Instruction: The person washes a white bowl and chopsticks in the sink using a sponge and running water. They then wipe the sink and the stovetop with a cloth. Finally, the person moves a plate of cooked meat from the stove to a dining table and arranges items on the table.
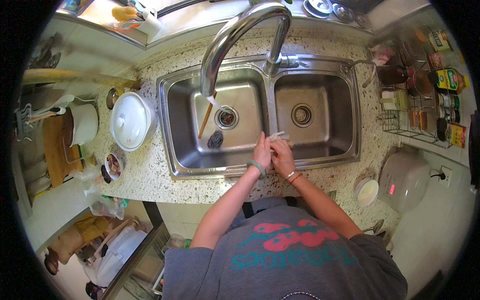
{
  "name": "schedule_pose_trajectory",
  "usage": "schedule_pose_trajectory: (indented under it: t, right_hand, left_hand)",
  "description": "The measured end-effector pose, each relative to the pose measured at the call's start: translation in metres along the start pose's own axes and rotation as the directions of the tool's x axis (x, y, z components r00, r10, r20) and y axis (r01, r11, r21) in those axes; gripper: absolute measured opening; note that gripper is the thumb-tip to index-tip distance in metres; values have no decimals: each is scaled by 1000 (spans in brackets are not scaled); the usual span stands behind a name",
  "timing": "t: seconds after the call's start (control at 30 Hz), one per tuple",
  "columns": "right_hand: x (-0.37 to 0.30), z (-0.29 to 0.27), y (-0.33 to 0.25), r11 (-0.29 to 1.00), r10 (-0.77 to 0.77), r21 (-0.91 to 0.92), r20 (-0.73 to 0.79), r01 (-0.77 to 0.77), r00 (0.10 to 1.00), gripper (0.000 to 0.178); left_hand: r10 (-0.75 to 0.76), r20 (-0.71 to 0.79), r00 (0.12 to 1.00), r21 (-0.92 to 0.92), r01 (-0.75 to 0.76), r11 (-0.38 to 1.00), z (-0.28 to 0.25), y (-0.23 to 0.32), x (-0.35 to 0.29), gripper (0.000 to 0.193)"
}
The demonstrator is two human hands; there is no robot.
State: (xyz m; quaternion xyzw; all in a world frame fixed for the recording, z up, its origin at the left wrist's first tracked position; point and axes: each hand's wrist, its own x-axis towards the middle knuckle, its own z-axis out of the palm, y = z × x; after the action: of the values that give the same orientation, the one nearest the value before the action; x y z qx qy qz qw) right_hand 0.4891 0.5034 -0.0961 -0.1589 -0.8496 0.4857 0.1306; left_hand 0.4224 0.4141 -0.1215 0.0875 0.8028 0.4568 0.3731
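My left hand (261, 151) and my right hand (283, 158) are pressed together over the front of the sink divider. Between them is a bunched whitish cloth (278, 136), its loose end sticking out past the fingers. Both hands are closed on it, and most of it is hidden by them. Water runs from the chrome tap (240, 27) into the left basin (245, 100). In that basin a brown wooden stick like a chopstick (204, 122) lies beside the drain (227, 118), and a dark scouring pad (215, 140) rests nearer me.
The right basin (320, 90) has a drain strainer. Left of the sink stand a white lidded pot (131, 121) and a small bowl of food (113, 166). A white bowl (366, 192), a rice cooker (406, 182) and a wire spice rack (415, 132) stand right. People are visible lower left.
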Motion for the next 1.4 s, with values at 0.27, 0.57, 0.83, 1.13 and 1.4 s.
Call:
schedule_pose_trajectory:
  t: [0.27, 0.57, 0.83, 1.13, 1.4]
  right_hand:
    - [156, 8, 41, 985, -119, -141, -129, 100, 985, 19]
    - [168, -89, 23, 791, 459, 529, -183, -306, 869, 28]
    - [182, -100, 3, 999, 38, 38, -414, -24, 909, 27]
    - [115, -58, -32, 923, 245, 335, -129, -191, 961, 36]
    - [-12, -29, -45, 959, 1, -278, 224, 63, 974, 27]
  left_hand:
    - [7, -75, 997, -415, -38, 909, -18, 51, 153, 60]
    - [41, -337, 941, -175, -105, 979, -19, 88, 121, 55]
    - [151, -365, 919, -149, -217, 965, -23, 66, 81, 24]
    - [375, -154, 914, 28, -375, 927, -51, 49, -12, 17]
    - [544, 38, 838, 243, -536, 809, -75, 9, -75, 37]
